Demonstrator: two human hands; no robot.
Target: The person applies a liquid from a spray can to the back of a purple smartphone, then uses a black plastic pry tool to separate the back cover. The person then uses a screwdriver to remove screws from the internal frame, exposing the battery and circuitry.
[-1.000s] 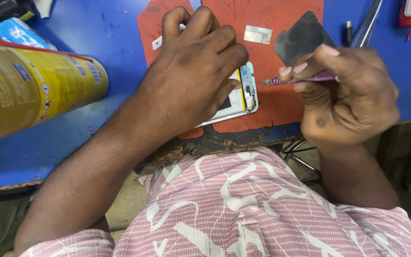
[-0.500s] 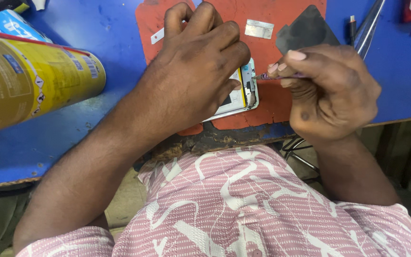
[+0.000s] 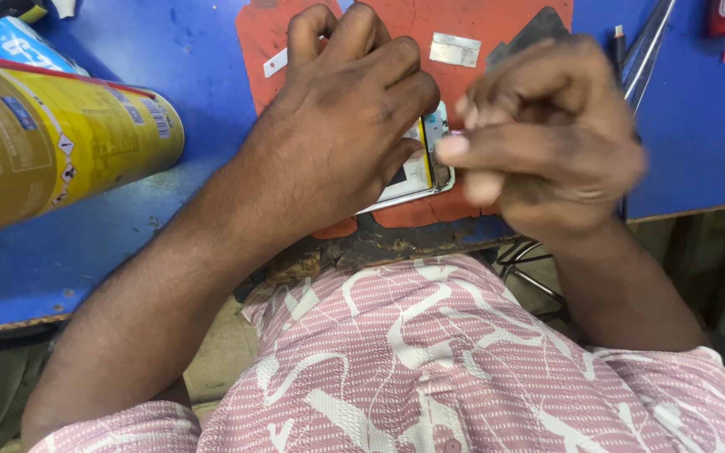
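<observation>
You are sitting at the blue-painted workbench (image 3: 698, 126), with a big yellow cylindrical spray can (image 3: 52, 143) lying along its left edge. An orange rubber work mat (image 3: 497, 25) is lying at the front edge, just ahead of you. Your left hand (image 3: 337, 134) is pressing fingers together over a small white-framed opened phone (image 3: 421, 168) near the mat's front edge. Your right hand (image 3: 547, 138) is curling tight just beside the phone's right edge; whatever it is pinching is blurred. Bare blue bench is lying open between can and mat.

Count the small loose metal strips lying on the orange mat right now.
2: one silvery metal strip near the orange mat's top edge, right of the left hand; another peeking out left of its fingers. More may be hidden beneath the hands.
</observation>
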